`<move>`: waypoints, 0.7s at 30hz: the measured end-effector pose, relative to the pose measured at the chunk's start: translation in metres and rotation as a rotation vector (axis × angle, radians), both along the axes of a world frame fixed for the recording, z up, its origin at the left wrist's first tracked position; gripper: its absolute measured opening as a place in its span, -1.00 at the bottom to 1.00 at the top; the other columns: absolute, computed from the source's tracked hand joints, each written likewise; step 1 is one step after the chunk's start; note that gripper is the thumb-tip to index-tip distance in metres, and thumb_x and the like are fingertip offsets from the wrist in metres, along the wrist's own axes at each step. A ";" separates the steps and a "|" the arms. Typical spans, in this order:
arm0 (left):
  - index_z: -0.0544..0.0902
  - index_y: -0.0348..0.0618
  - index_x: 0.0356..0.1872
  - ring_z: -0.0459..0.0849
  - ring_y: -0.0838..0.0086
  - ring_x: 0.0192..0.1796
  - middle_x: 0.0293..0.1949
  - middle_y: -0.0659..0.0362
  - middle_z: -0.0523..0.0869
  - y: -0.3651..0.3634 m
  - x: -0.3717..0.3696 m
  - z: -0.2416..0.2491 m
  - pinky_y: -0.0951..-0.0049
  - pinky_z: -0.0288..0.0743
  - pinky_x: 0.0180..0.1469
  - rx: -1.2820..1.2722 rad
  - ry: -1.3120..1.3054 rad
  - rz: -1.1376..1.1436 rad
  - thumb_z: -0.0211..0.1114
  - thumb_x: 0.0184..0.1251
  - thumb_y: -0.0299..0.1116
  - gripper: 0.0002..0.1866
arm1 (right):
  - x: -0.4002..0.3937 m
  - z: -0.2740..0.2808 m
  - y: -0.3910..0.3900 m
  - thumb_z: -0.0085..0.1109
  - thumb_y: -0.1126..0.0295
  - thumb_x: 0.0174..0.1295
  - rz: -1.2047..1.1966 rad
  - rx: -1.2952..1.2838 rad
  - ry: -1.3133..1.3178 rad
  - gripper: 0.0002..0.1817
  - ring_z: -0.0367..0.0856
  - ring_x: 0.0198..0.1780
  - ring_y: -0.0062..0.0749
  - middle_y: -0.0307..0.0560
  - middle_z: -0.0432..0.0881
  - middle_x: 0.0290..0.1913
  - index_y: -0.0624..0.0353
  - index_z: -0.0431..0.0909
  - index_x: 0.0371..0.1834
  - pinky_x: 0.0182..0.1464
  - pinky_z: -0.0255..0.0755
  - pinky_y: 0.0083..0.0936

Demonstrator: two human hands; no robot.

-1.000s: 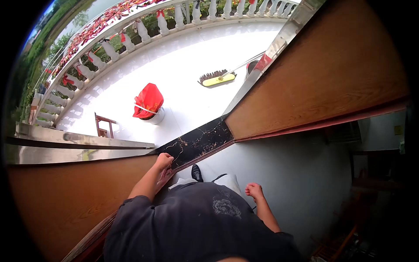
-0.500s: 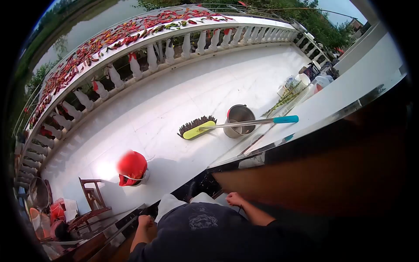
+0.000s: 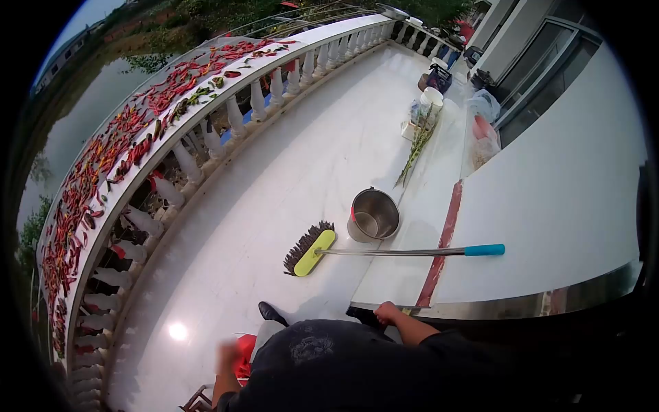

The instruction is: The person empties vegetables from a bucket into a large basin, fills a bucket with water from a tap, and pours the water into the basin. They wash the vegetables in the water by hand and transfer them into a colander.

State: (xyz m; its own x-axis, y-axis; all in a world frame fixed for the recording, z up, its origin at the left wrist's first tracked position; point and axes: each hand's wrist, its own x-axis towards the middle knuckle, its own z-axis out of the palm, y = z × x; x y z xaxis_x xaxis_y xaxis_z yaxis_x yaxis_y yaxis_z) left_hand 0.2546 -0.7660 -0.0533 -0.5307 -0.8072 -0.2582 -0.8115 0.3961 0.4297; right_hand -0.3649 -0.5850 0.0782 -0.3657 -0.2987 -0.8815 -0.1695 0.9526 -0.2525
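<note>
My left hand (image 3: 228, 357) is at the lower left, its fingers smeared. Just beside it, a red thing (image 3: 245, 349) shows in part, the rest hidden by my arm and leg. My right hand (image 3: 388, 314) is curled into a loose fist at my side, with nothing seen in it. Ahead of me is a broom (image 3: 314, 254) with a yellow-green head, dark bristles and a metal handle ending in a teal grip; it touches neither hand. A metal bucket (image 3: 375, 215) stands upright just beyond the handle, and its inside looks bare.
Red and green chili peppers (image 3: 147, 127) cover the ledge above the white balustrade (image 3: 185, 161). Cut green stalks (image 3: 417, 147), a white tub (image 3: 431, 97) and plastic bags (image 3: 484, 130) lie along the right wall. Part of a brown wooden chair or stool (image 3: 198, 398) shows at the bottom.
My view has turned right and I have stepped out onto the white floor. The broom and bucket appear nearer. The red thing has shifted from in front of me to beside my left hand.
</note>
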 end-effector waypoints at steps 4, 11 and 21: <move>0.47 -0.32 -0.63 0.52 0.31 -0.75 -0.70 0.10 0.47 -0.150 0.036 0.043 0.31 0.53 -0.69 0.668 0.482 0.888 0.29 0.08 -0.38 -0.75 | 0.025 0.008 -0.071 0.13 0.35 0.11 -0.103 -0.090 -0.050 -0.78 0.53 -0.63 -0.40 -0.07 0.57 -0.58 0.34 0.57 -0.46 -0.57 0.47 -0.49; 0.47 -0.34 -0.62 0.52 0.34 -0.76 -0.69 0.13 0.46 -0.360 -0.036 0.096 0.31 0.55 -0.70 0.637 0.624 0.902 0.28 0.06 -0.41 -0.77 | 0.035 -0.010 -0.238 0.12 0.36 0.08 -0.184 -0.262 -0.184 -0.80 0.47 -0.68 -0.47 -0.12 0.54 -0.63 0.30 0.55 -0.54 -0.63 0.40 -0.54; 0.63 -0.43 -0.40 0.64 0.36 -0.55 -0.55 0.02 0.68 -0.540 -0.168 0.092 0.35 0.53 -0.45 0.692 0.315 0.418 0.28 0.02 -0.43 -0.79 | -0.109 -0.037 -0.502 0.15 0.36 0.12 -0.036 -0.383 -0.007 -0.82 0.50 -0.62 -0.50 -0.10 0.55 -0.58 0.30 0.55 -0.41 -0.60 0.40 -0.59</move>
State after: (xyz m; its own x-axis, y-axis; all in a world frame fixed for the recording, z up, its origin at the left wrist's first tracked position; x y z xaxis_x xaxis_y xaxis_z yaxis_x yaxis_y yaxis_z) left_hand 0.0869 -1.3062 0.0388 -0.3554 -0.6679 -0.6540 -0.6345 -0.3414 0.6934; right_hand -0.4740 -1.0870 0.0408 -0.3768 -0.5936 -0.7111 -0.1347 0.7947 -0.5919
